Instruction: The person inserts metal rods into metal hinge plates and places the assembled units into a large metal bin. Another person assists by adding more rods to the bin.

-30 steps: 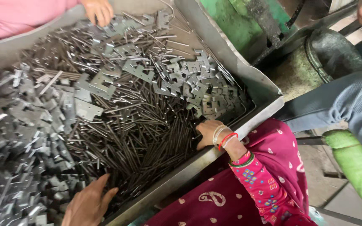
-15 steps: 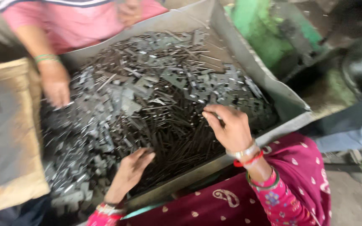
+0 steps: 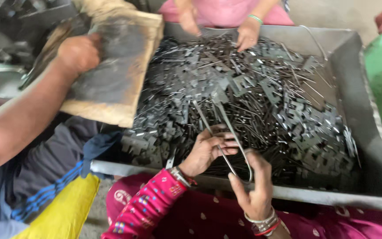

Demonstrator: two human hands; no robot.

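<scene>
Steel wire, bent into a long narrow U-shaped rod (image 3: 226, 132), is pinched in both hands over the near edge of a grey metal tray (image 3: 354, 88). The left hand (image 3: 208, 148) curls its fingers around the two legs; the right hand (image 3: 255, 188) grips the closed bend just below. Flat stamped brackets (image 3: 306, 128) and loose rods fill the tray. A co-worker's hand (image 3: 78, 53) holds a worn board (image 3: 120, 66) at the tray's far left corner, and another person's hands (image 3: 246, 35) sort at the far edge.

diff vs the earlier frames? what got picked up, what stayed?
Both hands left the pile empty and now grip a bent metal rod together: left hand mid-length, right hand at the bend. Another person's arm came in with a wooden board. Tray stayed full.
</scene>
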